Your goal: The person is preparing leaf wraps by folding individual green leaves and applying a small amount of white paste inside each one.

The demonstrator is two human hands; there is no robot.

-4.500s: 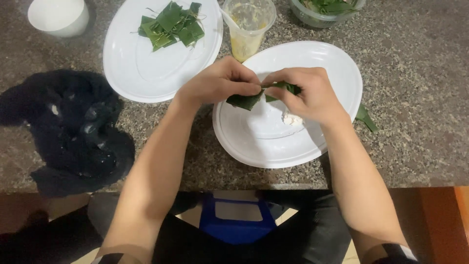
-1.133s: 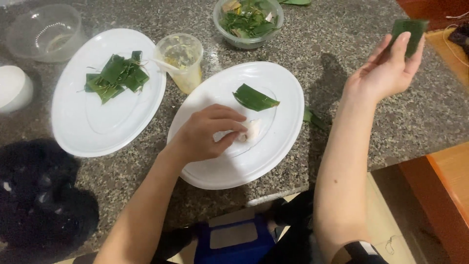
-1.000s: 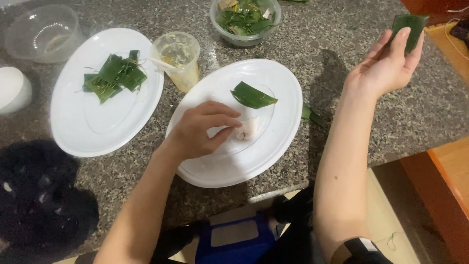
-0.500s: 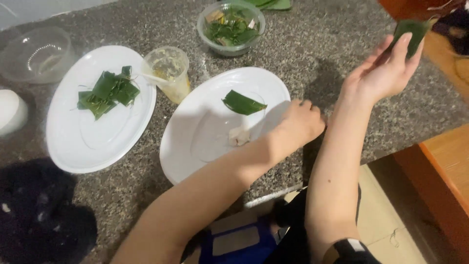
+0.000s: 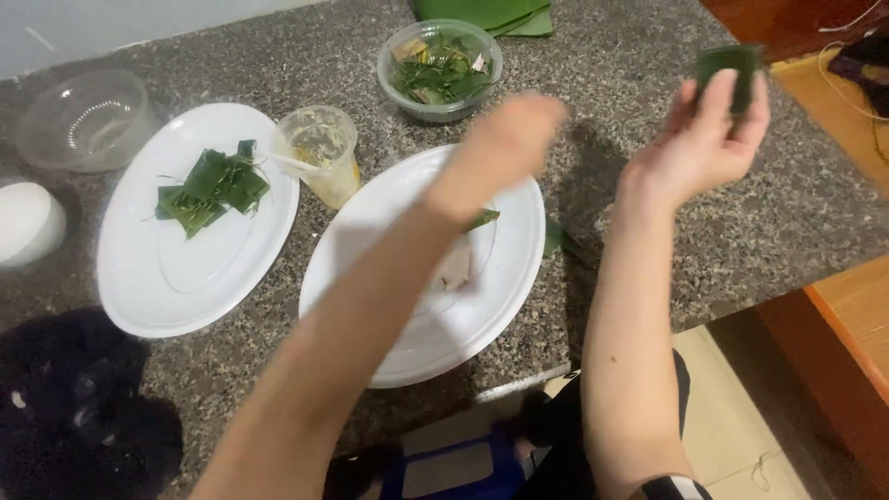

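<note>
Nearest, at 7 o'clock: dark cloth (image 5: 79,407) on the granite counter (image 5: 796,213), by the near edge. L forearm crosses over the near plate (image 5: 519,278), a white oval at centre; a small pale bit (image 5: 456,270) and a leaf piece (image 5: 482,219) lie on it, partly hidden by the arm. Another leaf (image 5: 554,239) pokes out from the plate's rim at 3 o'clock.

L hand (image 5: 505,139) is up above the plate, blurred; can't tell if fingers are curled or spread, nothing seen in it. R hand (image 5: 699,143) is raised at 2 o'clock, fingers closed around a folded green leaf packet (image 5: 732,74), held upright above the counter.

At 9 o'clock: 2nd white plate (image 5: 167,287) w/ a pile of folded leaves (image 5: 211,185). White round thing (image 5: 28,222) at far left edge. Plastic cup (image 5: 319,153) stands between the plates. Far: clear empty bowl (image 5: 88,120) at 10 o'clock, clear bowl of leaf scraps (image 5: 440,69) at 12, big leaves (image 5: 491,14) behind it.
</note>
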